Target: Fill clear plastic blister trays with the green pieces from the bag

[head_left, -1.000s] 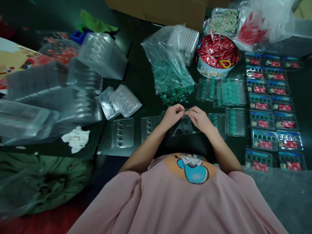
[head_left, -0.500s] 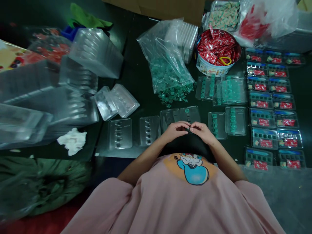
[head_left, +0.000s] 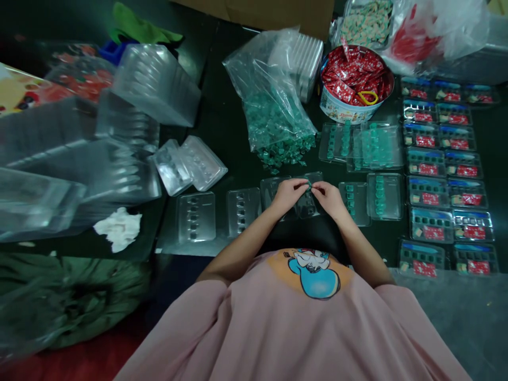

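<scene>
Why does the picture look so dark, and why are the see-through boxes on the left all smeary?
In the head view the light is dim, so the dark tabletop nearly vanishes. The stacked clear trays at the left edge look blurred and stretched, as does the green cloth. The middle is sharper: both hands and the bag of green pieces show clearly.

Packing workshop: rows of filled blister trays (head_left: 444, 174).

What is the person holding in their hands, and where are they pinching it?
A small green piece, pinched at its ends between the fingertips of the left hand and right hand, over a clear plastic tray. Its exact shape is too small to tell.
</scene>
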`<state>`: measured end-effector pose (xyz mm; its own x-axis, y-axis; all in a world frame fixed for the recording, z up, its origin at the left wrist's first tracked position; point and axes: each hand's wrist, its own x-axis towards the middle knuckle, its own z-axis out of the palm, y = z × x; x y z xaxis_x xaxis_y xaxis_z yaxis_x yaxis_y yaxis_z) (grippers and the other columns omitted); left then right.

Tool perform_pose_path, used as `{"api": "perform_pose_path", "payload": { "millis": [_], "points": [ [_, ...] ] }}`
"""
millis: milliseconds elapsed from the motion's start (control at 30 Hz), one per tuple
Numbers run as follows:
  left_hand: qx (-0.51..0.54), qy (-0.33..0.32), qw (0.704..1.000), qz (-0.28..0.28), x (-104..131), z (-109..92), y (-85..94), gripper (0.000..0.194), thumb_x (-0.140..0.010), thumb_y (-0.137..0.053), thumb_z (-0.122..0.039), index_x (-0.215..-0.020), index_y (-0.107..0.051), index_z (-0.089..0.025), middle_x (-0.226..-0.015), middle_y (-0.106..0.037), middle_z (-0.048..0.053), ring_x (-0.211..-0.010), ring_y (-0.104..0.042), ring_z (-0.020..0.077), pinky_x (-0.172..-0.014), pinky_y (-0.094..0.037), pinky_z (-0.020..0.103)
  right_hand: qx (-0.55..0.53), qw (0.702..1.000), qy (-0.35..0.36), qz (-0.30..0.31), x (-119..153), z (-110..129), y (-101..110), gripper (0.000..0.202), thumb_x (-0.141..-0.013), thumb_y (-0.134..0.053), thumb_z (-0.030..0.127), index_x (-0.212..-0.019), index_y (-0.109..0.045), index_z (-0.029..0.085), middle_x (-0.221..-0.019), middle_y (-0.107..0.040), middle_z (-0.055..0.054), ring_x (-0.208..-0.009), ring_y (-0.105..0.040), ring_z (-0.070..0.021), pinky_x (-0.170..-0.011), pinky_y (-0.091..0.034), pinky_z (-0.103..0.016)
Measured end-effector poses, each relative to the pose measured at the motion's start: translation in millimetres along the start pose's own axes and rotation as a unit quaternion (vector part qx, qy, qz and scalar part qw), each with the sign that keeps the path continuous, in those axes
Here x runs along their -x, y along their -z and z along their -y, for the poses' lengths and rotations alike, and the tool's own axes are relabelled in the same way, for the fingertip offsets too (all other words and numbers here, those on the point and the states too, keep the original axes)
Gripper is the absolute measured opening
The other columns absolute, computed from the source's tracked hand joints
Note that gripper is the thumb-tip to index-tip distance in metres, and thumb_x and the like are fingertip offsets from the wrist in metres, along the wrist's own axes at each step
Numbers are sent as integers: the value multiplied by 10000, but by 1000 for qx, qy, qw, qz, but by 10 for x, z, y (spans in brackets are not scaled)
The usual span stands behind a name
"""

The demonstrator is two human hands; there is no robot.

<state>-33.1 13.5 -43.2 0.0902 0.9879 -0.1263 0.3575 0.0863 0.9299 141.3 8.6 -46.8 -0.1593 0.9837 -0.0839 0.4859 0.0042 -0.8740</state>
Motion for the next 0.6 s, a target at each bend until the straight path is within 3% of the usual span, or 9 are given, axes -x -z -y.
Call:
{"api": "perform_pose_path", "payload": {
  "millis": [133,267,433,600],
  "points": [
    [-120,2,993,11,-10,-47,-30,212,-849,-621,-238,-1001,-759,-185,-1042,-753,82,-1006,-684,239,-934,-497,353,51,999,4,-8,9,-49,-28,188,-824,-575,227,-948,-709,183,-870,-693,-59,-773,-632,-180,-786,-493,-324],
    [-186,4,983,6,26,-78,-42,242,-873,-597,-218,-1075,-724,-179,-926,-757,60,-880,-691,206,-874,-508,320,78,997,19,-9,14,-41,-53,201,-834,-579,173,-991,-705,167,-888,-685,-73,-810,-642,-189,-809,-503,-326],
    [-225,-78,971,-17,13,30,-65,174,-895,-577,-186,-974,-731,-168,-951,-729,77,-910,-667,201,-871,-502,312,97,994,42,-11,9,-32,-77,223,-840,-580,134,-1026,-701,155,-903,-680,-85,-823,-648,-194,-833,-511,-328],
    [-205,-122,971,-21,24,126,-86,254,-868,-642,-198,-1112,-705,-167,-988,-704,82,-903,-657,182,-867,-523,313,95,994,51,-18,19,-51,-82,267,-853,-554,120,-1080,-690,159,-958,-691,-95,-867,-654,-198,-876,-517,-344]
  ]
}}
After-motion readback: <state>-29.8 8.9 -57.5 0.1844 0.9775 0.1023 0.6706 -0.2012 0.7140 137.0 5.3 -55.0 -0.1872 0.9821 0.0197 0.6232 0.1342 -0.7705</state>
